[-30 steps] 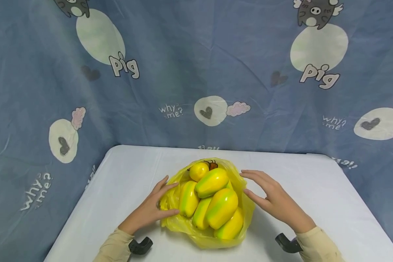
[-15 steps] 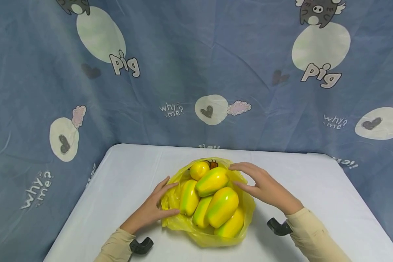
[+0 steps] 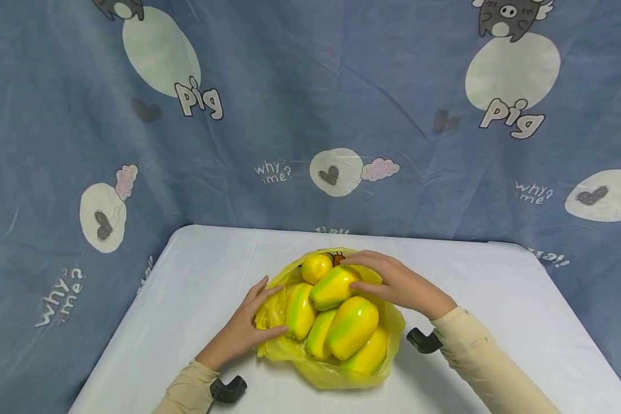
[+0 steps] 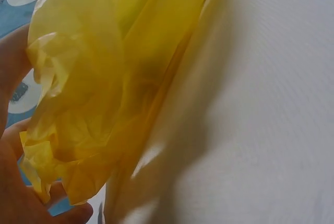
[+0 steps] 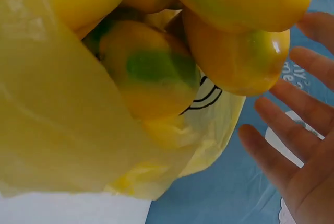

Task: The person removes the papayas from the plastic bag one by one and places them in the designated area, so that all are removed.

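A yellow plastic bag [image 3: 326,376] stands open on the white table, holding several glossy, long, yellow-green fruits that look like papayas. A small round yellow fruit [image 3: 316,268] lies at the back of the pile. My left hand [image 3: 243,328] rests along the bag's left side, fingers spread around the crumpled plastic [image 4: 78,104]. From the right, my right hand [image 3: 403,286] reaches over the bag's rim. Its extended fingers are at the upper papaya [image 3: 333,288], thumb by its right end; whether they touch it is unclear. The right wrist view shows those fingers [image 5: 282,130] spread beside the fruits.
A white cloth covers the table [image 3: 497,322]. Behind and to the left hangs a blue curtain [image 3: 269,115] with pig prints. Each wrist carries a black curved mount [image 3: 424,341].
My right hand has moved left and inward, from outside the bag's right rim to over the upper papaya. The left hand stays at the bag's left side, and the fruits lie as before.
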A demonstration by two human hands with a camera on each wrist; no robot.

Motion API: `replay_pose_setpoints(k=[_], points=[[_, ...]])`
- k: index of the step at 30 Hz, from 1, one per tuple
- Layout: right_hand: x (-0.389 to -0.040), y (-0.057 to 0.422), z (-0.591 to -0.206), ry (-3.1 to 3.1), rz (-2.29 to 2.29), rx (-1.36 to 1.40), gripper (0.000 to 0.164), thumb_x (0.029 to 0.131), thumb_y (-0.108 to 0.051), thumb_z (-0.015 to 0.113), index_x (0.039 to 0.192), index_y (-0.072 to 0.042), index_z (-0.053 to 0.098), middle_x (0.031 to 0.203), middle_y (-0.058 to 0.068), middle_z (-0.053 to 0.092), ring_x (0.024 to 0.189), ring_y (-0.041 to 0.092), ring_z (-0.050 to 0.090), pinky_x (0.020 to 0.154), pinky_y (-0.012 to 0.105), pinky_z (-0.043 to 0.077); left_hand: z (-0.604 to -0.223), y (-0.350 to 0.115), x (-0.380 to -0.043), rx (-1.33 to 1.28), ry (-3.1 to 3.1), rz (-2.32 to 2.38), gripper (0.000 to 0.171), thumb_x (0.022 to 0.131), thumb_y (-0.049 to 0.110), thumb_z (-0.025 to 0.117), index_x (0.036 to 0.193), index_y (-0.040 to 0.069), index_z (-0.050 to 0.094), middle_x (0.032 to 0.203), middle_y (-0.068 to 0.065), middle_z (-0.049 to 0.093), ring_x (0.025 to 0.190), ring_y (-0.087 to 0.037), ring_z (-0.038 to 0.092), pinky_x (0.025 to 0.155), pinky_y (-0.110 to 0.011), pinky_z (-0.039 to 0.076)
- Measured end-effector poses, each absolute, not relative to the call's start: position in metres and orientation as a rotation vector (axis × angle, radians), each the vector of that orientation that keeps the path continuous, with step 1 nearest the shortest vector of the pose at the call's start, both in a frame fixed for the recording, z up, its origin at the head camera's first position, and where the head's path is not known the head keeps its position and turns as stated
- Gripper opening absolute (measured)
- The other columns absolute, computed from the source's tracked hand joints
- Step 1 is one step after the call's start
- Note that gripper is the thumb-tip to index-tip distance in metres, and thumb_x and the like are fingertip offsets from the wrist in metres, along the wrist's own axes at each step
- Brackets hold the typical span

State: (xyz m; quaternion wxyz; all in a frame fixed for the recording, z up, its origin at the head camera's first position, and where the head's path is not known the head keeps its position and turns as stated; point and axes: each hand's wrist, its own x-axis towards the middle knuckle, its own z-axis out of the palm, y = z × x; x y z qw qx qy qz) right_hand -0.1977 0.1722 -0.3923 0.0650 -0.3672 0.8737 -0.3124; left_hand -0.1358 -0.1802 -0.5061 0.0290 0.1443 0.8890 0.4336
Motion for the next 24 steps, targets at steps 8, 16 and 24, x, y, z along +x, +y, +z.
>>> replay_pose_setpoints(k=[8,16,24], points=[[-0.205,0.164,-0.397,2.553,-0.946,-1.080,0.055,0.096,-0.036,0.074,0.146,-0.018,0.058,0.154,0.004,0.056,0.144,0.021,0.051,0.120,0.049,0.042,-0.508,-0.182,-0.137,0.458,2.743,1.322,0.085,0.084,0.052,0.082,0.157,0.032,0.043,0.173,-0.017,0.015,0.156,-0.049,0.022,0.116,-0.076,0.029],[-0.209,0.160,-0.397,2.523,-0.975,-1.077,0.050,0.091,-0.031,0.080,0.137,-0.021,0.062,0.142,-0.004,0.063,0.129,0.016,0.059,0.113,0.045,0.050,-0.507,-0.183,-0.137,0.441,2.742,1.314,0.087,0.084,0.052,0.083,0.158,0.030,0.043,0.173,-0.016,0.014,0.157,-0.049,0.021,0.117,-0.075,0.029],[-0.210,0.163,-0.391,2.566,-0.897,-1.103,0.056,0.088,-0.034,0.083,0.139,-0.020,0.064,0.136,-0.001,0.063,0.122,0.017,0.061,0.107,0.044,0.054,-0.506,-0.183,-0.137,0.449,2.742,1.316,0.086,0.084,0.052,0.083,0.158,0.029,0.043,0.173,-0.017,0.014,0.156,-0.050,0.022,0.116,-0.076,0.029]])
